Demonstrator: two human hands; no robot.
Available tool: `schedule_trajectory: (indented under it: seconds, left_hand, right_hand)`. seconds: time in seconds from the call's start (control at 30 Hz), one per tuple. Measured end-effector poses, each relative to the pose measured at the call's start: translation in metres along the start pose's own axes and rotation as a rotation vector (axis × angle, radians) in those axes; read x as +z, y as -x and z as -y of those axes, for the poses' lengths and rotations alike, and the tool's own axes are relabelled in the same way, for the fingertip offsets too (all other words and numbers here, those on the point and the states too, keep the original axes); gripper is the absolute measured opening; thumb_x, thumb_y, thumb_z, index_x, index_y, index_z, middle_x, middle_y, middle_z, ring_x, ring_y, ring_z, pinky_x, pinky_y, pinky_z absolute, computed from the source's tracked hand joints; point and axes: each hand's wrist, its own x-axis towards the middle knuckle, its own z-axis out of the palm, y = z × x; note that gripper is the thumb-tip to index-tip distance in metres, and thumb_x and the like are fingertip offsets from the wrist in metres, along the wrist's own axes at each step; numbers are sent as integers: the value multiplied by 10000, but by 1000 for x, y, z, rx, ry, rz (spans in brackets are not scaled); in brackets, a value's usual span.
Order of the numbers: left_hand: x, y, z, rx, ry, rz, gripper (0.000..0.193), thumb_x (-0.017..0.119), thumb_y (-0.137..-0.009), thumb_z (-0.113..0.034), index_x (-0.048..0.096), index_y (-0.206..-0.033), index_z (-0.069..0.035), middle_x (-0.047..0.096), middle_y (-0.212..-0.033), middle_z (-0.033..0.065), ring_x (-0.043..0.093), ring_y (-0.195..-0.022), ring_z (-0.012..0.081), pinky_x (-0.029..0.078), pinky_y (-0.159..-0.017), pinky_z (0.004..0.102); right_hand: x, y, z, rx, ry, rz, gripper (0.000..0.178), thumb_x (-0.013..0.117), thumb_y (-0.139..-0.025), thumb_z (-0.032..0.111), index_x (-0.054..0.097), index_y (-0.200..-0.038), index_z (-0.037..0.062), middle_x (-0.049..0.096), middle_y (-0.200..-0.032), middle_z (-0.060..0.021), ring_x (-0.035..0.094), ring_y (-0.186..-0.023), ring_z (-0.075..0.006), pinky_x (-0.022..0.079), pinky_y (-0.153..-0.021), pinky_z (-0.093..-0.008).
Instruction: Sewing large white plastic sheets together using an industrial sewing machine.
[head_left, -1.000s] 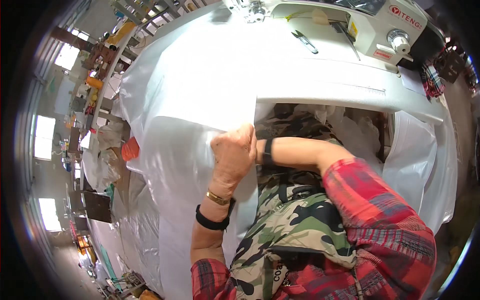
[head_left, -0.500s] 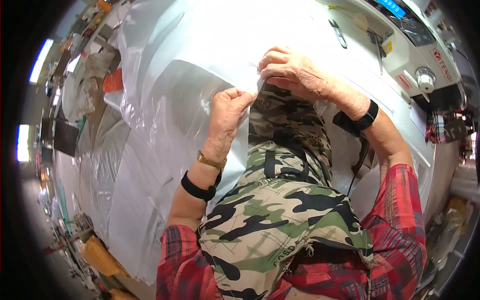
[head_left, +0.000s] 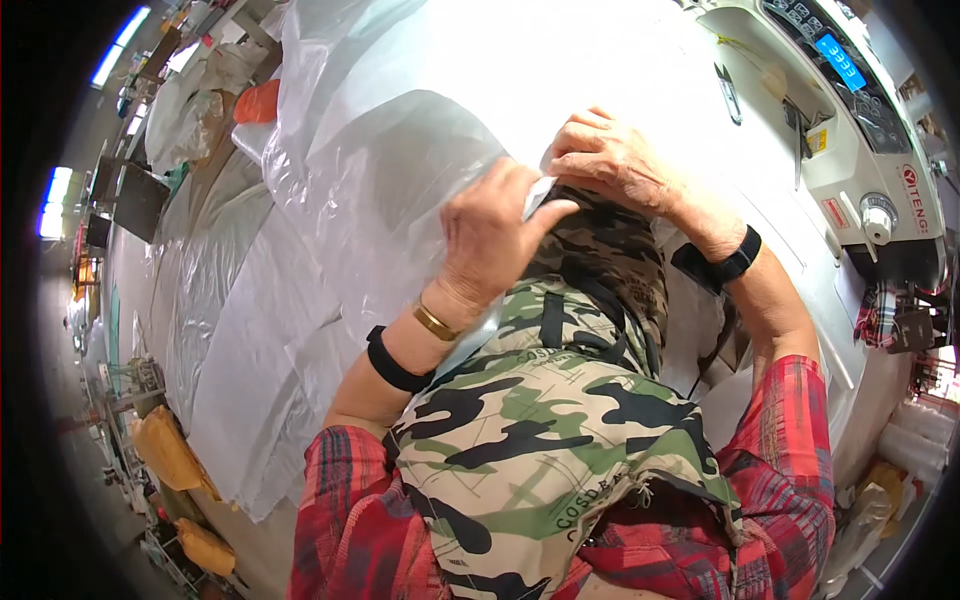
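A thin, translucent white sheet [head_left: 400,140], like plastic film, spreads over the white worktop and hangs over its near edge on the left. My left hand [head_left: 490,235], slightly blurred, lies over the sheet's edge. Its thumb stands apart from the fingers, and a small white fold [head_left: 540,195] shows in the gap. Close by on the right, my right hand [head_left: 615,165] has its fingers bent and pressed together on the edge of the sheet; the fingertips are partly hidden. Below both hands are the camouflage apron [head_left: 530,420] and trousers [head_left: 610,245] that I wear.
A white sewing machine [head_left: 850,130] with a lit panel and a round knob stands at the right. Thread snips [head_left: 728,95] lie on the worktop beside it. More clear plastic [head_left: 215,300] is heaped at the left, near an orange item [head_left: 258,102].
My left hand has turned and its thumb has come away from the fingers, which were pinching the sheet's edge. My right hand stays at the edge. The whole view has shifted slightly.
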Motion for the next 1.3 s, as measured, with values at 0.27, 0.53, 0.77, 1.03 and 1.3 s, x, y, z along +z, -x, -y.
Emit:
schedule_trajectory:
  seconds: [0.27,0.53,0.77,1.03,1.3]
  left_hand:
    - [0,-2,-11,177,-301,-52,511,580,-751,23,548,-1260,-12,622,-770,82,626,-681,229,523,-609,336]
    - [-7,-11,8,68,244,-10,312,560,-850,45,649,-1145,-6,671,-1006,202,666,-824,315,517,-731,345]
    - [-9,-14,1,54,166,15,213,601,-847,-2,658,-1052,10,621,-922,173,625,-791,315,492,-711,379]
    - [-8,-27,16,123,322,-14,173,594,-825,-28,654,-983,7,594,-785,147,559,-647,291,450,-611,345]
    - [7,-35,13,284,224,17,111,581,-749,-2,633,-847,-4,572,-718,145,576,-625,305,450,-567,372]
  right_hand:
    - [0,-6,6,46,9,1,130,671,-848,192,644,-928,93,554,-883,-51,558,-900,-236,443,-851,-371]
    - [-21,-11,-20,176,-145,-53,123,681,-852,124,648,-952,60,624,-857,-49,574,-875,-235,439,-855,-354]
    - [-25,-18,-27,213,-169,42,191,622,-915,252,657,-926,64,641,-881,-38,564,-899,-210,432,-875,-347]
    - [-30,-12,-53,500,-228,36,341,717,-824,376,603,-906,66,612,-873,-58,563,-866,-235,466,-792,-364]
    - [-46,-5,-65,566,521,-77,462,727,-788,455,596,-1054,102,600,-1038,-95,557,-1002,-290,486,-854,-415]
